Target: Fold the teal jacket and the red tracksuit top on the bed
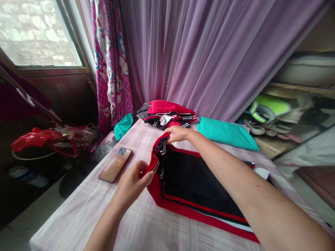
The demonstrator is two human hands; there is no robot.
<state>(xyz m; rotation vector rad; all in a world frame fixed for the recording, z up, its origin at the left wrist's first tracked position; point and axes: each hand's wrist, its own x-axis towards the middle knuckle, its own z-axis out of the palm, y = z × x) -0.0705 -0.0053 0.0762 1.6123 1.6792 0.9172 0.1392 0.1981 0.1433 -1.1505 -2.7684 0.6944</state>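
Observation:
A folded black-and-red garment (193,174) with white-striped ribbed edging lies on the table; its exact kind is not plain. My left hand (136,176) pinches the near corner of its raised left edge, thumb against the striped rib. At the far corner of that same edge, my right hand (178,134) grips the cloth with closed fingers. Between the two hands the edge stands up off the table, while the black middle lies flat. My right forearm crosses over the garment and hides part of it. Left of my left hand rests a phone (115,165), camera side up.
A pile of red and dark clothes (170,111) sits at the table's far end. Beside it lies a folded teal cloth (226,132), with another teal piece (123,126) on the far left corner. Purple curtains (204,55) hang behind. Shelves with shoes (256,127) stand right.

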